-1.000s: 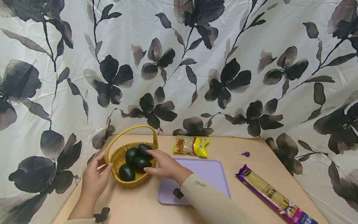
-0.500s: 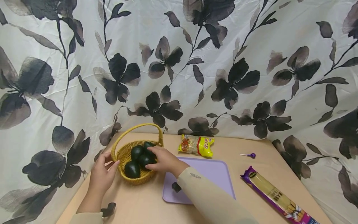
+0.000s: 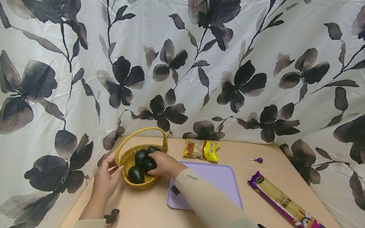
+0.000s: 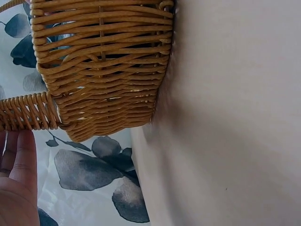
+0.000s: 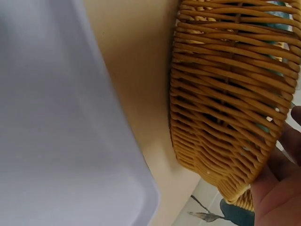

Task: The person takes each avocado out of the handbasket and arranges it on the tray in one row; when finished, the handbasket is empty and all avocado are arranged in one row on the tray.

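A yellow wicker basket stands at the left of the table with several dark green avocados in it. My left hand holds the basket's left side where the handle meets the rim; in the left wrist view its fingers touch the handle's base. Over the basket's right rim reaches my right hand, its fingers and thumb around an avocado inside. The right wrist view shows the wicker side with part of my right hand at the rim; the fingertips are hidden there.
A lilac tray lies right of the basket, partly under my right sleeve. Behind it is a yellow snack bag. Farther right are a purple lollipop and a long purple-edged packet. A floral cloth hangs behind the table.
My right hand has moved slightly left and farther into the basket, its fingers closing around an avocado. My left hand stays on the basket. The head view has shifted a little.
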The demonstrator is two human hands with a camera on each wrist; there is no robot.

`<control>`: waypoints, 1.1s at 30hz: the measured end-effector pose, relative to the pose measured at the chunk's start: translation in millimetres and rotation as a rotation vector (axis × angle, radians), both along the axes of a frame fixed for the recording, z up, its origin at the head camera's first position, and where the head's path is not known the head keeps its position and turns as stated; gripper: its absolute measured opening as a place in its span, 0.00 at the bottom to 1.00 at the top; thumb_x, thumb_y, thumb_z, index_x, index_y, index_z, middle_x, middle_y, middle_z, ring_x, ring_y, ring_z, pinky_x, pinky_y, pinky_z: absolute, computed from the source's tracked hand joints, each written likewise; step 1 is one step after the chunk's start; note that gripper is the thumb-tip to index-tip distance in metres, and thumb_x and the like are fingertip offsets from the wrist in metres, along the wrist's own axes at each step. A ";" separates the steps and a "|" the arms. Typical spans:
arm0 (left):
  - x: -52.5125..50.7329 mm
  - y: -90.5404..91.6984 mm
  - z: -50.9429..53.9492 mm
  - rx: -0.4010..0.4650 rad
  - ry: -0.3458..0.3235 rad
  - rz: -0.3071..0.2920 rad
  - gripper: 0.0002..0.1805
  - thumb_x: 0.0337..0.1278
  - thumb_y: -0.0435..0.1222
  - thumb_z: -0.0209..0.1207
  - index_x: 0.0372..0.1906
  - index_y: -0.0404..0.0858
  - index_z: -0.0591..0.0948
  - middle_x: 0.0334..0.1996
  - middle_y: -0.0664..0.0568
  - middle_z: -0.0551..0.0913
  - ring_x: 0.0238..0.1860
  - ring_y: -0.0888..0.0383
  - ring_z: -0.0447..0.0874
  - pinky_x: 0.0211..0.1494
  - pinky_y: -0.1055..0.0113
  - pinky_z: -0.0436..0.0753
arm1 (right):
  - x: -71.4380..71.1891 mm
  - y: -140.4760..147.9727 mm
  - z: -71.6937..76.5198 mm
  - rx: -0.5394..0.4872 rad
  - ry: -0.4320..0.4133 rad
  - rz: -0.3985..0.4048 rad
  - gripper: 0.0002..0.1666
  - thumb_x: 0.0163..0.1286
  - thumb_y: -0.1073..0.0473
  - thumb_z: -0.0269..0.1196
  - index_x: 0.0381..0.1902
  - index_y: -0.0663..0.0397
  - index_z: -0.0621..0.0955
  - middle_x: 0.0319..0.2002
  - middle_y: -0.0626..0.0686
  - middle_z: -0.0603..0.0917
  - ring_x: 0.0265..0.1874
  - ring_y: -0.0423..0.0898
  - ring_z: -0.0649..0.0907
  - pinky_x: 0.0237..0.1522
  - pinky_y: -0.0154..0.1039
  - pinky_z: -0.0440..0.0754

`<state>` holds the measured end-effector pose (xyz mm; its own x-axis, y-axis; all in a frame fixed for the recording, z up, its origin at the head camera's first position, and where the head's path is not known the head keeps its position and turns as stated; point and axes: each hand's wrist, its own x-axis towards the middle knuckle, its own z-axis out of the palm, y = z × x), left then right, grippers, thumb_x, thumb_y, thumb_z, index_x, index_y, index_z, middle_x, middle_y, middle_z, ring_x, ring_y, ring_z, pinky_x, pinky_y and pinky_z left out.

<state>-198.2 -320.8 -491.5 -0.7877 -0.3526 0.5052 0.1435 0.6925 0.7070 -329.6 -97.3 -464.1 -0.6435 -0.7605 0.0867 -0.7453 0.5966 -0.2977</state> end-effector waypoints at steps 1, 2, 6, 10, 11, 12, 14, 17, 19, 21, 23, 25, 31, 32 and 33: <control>0.2 0.0 0.0 0.003 -0.002 -0.001 0.25 0.61 0.27 0.69 0.60 0.34 0.73 0.53 0.44 0.80 0.57 0.47 0.82 0.58 0.74 0.84 | -0.7 -1.8 -2.2 0.013 0.015 0.002 0.46 0.62 0.40 0.74 0.74 0.49 0.72 0.70 0.50 0.76 0.70 0.43 0.74 0.73 0.34 0.74; 0.4 0.0 -0.1 0.006 -0.005 -0.002 0.25 0.61 0.27 0.69 0.60 0.34 0.73 0.53 0.44 0.80 0.57 0.47 0.82 0.58 0.74 0.84 | -1.2 -3.7 -4.3 0.023 0.026 0.001 0.46 0.62 0.41 0.74 0.73 0.49 0.72 0.70 0.49 0.76 0.70 0.43 0.74 0.73 0.34 0.74; 0.4 0.6 0.4 0.019 -0.024 -0.005 0.24 0.61 0.29 0.69 0.59 0.34 0.73 0.53 0.44 0.80 0.57 0.46 0.82 0.58 0.75 0.84 | -1.1 -8.5 -10.2 0.070 0.068 -0.003 0.44 0.62 0.40 0.73 0.73 0.47 0.73 0.68 0.47 0.78 0.67 0.41 0.76 0.70 0.34 0.77; 1.0 -0.2 2.8 0.014 -0.038 0.003 0.23 0.60 0.29 0.70 0.58 0.35 0.74 0.52 0.43 0.81 0.56 0.44 0.84 0.56 0.79 0.84 | 2.1 -13.0 -9.4 0.101 0.084 -0.020 0.42 0.61 0.41 0.74 0.70 0.44 0.75 0.63 0.44 0.81 0.63 0.39 0.79 0.64 0.34 0.81; 1.0 -0.6 3.4 0.011 -0.038 0.005 0.23 0.60 0.29 0.70 0.58 0.35 0.75 0.52 0.43 0.81 0.56 0.44 0.84 0.55 0.81 0.84 | 3.1 -14.1 -9.1 0.108 0.086 -0.031 0.41 0.61 0.41 0.74 0.70 0.43 0.75 0.62 0.43 0.81 0.61 0.39 0.79 0.63 0.35 0.82; 1.0 -0.9 3.8 0.011 -0.037 0.004 0.23 0.60 0.29 0.70 0.58 0.36 0.75 0.52 0.43 0.81 0.55 0.44 0.84 0.55 0.83 0.83 | 3.7 -15.1 -8.9 0.113 0.086 -0.042 0.40 0.61 0.41 0.74 0.69 0.41 0.76 0.61 0.43 0.82 0.60 0.38 0.80 0.62 0.35 0.83; 0.6 -1.3 4.2 0.022 -0.028 -0.003 0.23 0.59 0.29 0.70 0.58 0.36 0.76 0.51 0.43 0.82 0.54 0.46 0.84 0.54 0.86 0.82 | 5.0 -17.1 -9.2 0.120 0.087 -0.067 0.39 0.61 0.40 0.74 0.68 0.39 0.76 0.60 0.42 0.82 0.58 0.38 0.80 0.60 0.36 0.84; 0.1 -1.2 3.7 0.052 -0.017 -0.016 0.23 0.59 0.29 0.70 0.58 0.38 0.77 0.51 0.44 0.83 0.53 0.57 0.84 0.52 0.90 0.80 | 5.7 -19.0 -11.1 0.130 0.093 -0.094 0.38 0.61 0.39 0.74 0.68 0.36 0.76 0.59 0.41 0.82 0.58 0.38 0.81 0.58 0.37 0.85; 0.4 -1.2 3.1 0.070 -0.011 -0.022 0.23 0.60 0.29 0.70 0.58 0.39 0.78 0.51 0.45 0.83 0.52 0.66 0.82 0.51 0.91 0.79 | 6.1 -19.6 -12.2 0.130 0.099 -0.104 0.38 0.61 0.39 0.74 0.68 0.36 0.76 0.59 0.41 0.82 0.58 0.38 0.81 0.58 0.38 0.85; 1.2 -1.1 2.3 0.085 -0.009 -0.024 0.22 0.60 0.29 0.70 0.58 0.39 0.78 0.51 0.45 0.83 0.51 0.73 0.79 0.50 0.91 0.80 | 6.5 -19.7 -12.7 0.124 0.103 -0.108 0.38 0.62 0.38 0.73 0.67 0.35 0.76 0.59 0.40 0.83 0.59 0.38 0.81 0.58 0.38 0.85; 1.4 -1.1 1.6 0.090 -0.012 -0.025 0.22 0.61 0.29 0.70 0.59 0.39 0.78 0.51 0.45 0.83 0.51 0.74 0.78 0.50 0.91 0.80 | 6.6 -19.5 -12.8 0.118 0.104 -0.109 0.37 0.62 0.39 0.73 0.67 0.35 0.76 0.59 0.40 0.83 0.58 0.38 0.81 0.58 0.37 0.85; 1.3 -1.0 1.0 0.091 -0.013 -0.027 0.23 0.60 0.29 0.70 0.59 0.38 0.78 0.51 0.44 0.83 0.52 0.69 0.80 0.50 0.90 0.80 | 6.4 -19.1 -12.9 0.113 0.101 -0.107 0.37 0.62 0.39 0.73 0.67 0.36 0.77 0.59 0.40 0.83 0.58 0.38 0.81 0.58 0.37 0.85; 0.2 -1.2 -0.6 0.095 -0.017 -0.033 0.24 0.61 0.29 0.69 0.61 0.37 0.77 0.51 0.43 0.82 0.55 0.50 0.83 0.51 0.90 0.80 | 4.7 -17.5 -12.2 0.078 0.072 -0.108 0.37 0.61 0.39 0.73 0.67 0.36 0.77 0.59 0.41 0.83 0.58 0.38 0.81 0.59 0.37 0.84; 0.0 -1.4 -0.7 0.096 -0.017 -0.034 0.24 0.61 0.29 0.69 0.61 0.37 0.77 0.52 0.44 0.82 0.55 0.49 0.83 0.51 0.90 0.80 | 4.3 -16.9 -11.9 0.060 0.062 -0.109 0.37 0.61 0.39 0.73 0.67 0.37 0.77 0.58 0.40 0.84 0.57 0.38 0.81 0.58 0.37 0.84; -0.3 -1.8 -0.7 0.093 -0.014 -0.033 0.24 0.61 0.30 0.69 0.61 0.37 0.76 0.51 0.43 0.82 0.55 0.48 0.83 0.51 0.90 0.80 | 3.9 -16.2 -11.3 0.038 0.047 -0.110 0.37 0.61 0.39 0.74 0.67 0.37 0.78 0.58 0.40 0.84 0.57 0.39 0.81 0.59 0.37 0.84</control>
